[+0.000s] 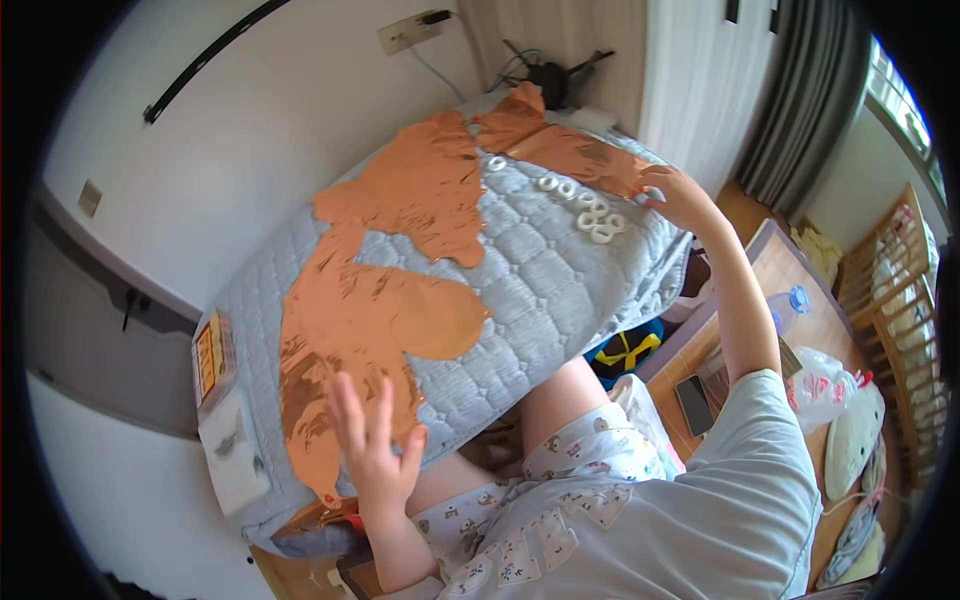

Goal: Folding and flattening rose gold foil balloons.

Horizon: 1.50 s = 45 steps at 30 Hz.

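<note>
A large, flat piece of shiny copper-orange foil [400,310], looking like a deflated foil balloon, lies over the left part of a grey quilted mattress [540,260]. Above its near lower end is my left hand [375,455], fingers spread and nothing in them. On the far right, my right hand [680,197] pinches the end of a narrower strip of the same foil [575,155]; the fingertips are small and partly hidden. Several white rings [595,212], like small tape rolls, lie on the mattress beside that strip, close to my right hand.
A colourful box [212,360] and a white packet [232,450] sit at the mattress's left edge. A black router-like device [550,82] stands at the far corner. On the right, a wooden table [770,260] bears a phone [693,405], a plastic bottle [790,305] and a plastic bag [820,385].
</note>
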Motion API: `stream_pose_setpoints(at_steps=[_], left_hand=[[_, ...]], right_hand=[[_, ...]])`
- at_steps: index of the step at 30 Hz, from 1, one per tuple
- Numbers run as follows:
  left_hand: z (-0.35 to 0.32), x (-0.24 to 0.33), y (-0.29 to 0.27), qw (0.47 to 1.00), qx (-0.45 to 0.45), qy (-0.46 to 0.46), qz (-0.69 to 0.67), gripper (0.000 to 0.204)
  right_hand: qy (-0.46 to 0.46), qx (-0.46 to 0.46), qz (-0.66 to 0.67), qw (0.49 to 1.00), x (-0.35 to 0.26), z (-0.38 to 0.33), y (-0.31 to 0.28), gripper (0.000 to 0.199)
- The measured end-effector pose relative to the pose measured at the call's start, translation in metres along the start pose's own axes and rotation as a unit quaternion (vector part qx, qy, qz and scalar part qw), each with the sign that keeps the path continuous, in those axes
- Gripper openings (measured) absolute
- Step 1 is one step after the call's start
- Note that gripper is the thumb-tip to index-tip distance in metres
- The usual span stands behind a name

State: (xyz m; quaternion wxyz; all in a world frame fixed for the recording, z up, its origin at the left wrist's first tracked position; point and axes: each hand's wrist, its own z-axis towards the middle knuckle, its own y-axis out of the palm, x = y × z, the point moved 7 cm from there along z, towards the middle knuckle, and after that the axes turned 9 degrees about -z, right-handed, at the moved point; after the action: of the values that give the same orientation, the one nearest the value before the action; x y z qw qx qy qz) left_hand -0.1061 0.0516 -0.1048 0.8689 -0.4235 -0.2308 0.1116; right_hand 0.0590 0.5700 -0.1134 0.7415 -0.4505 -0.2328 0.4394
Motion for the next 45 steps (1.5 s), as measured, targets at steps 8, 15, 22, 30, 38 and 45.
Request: stream_pose_setpoints(at_steps=[8, 15, 22, 30, 38, 45], left_hand=[[0.039, 0.075, 0.057, 0.977, -0.083, 0.175, -0.088, 0.057], [0.071, 0.077, 0.033, 0.977, -0.071, 0.173, -0.099, 0.054], [0.123, 0.051, -0.042, 0.983, 0.084, 0.113, -0.12, 0.051], [0.092, -0.011, -0.098, 0.956, 0.232, -0.001, -0.182, 0.073], [-0.027, -0.019, -0.04, 0.984, 0.02, 0.088, -0.152, 0.049], [-0.037, -0.047, -0.038, 0.95, 0.094, -0.034, -0.297, 0.03]], right_hand=[[-0.017, -0.007, 0.073, 0.997, 0.031, 0.025, 0.023, 0.016], [0.119, 0.207, 0.215, 0.947, 0.045, 0.125, -0.04, 0.022], [-0.123, 0.312, 0.093, 0.938, -0.171, 0.188, -0.211, 0.019], [-0.659, 0.4, 0.024, 0.636, -0.363, 0.041, -0.174, 0.021], [-0.649, 0.059, 0.332, 0.682, -0.427, -0.084, -0.101, 0.011], [-0.401, -0.239, 0.434, 0.771, -0.438, -0.05, -0.058, 0.009]])
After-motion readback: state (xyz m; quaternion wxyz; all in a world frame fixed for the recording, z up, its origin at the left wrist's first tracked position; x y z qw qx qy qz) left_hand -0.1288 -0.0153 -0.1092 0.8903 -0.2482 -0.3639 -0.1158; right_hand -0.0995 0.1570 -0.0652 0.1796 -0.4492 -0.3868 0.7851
